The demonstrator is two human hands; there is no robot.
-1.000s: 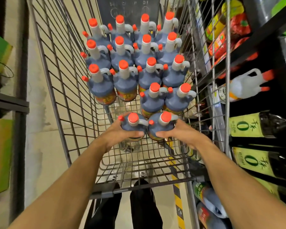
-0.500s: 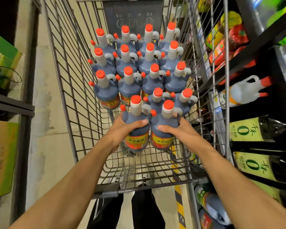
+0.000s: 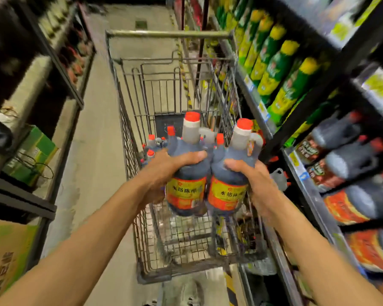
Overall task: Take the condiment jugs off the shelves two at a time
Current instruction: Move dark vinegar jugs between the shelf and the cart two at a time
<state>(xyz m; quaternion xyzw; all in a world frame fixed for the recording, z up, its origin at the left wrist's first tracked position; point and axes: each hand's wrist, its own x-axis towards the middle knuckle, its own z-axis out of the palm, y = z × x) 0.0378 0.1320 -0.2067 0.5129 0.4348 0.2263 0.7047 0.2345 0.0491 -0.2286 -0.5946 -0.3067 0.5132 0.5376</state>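
While cardboard boxes [image 3: 20, 155] sit on racks left of the wire cart [image 3: 164, 89], the left hand [image 3: 161, 173] curls around one dark condiment jug [image 3: 186, 173] and the right hand [image 3: 254, 184] grips a second jug [image 3: 228, 182], the pair held side by side above the cart. More red-capped jugs [image 3: 152, 144] stand in the cart behind them. Right of the cart, similar jugs [image 3: 343, 155] lie on the shelves [image 3: 307, 191], suggesting the job is only partly done.
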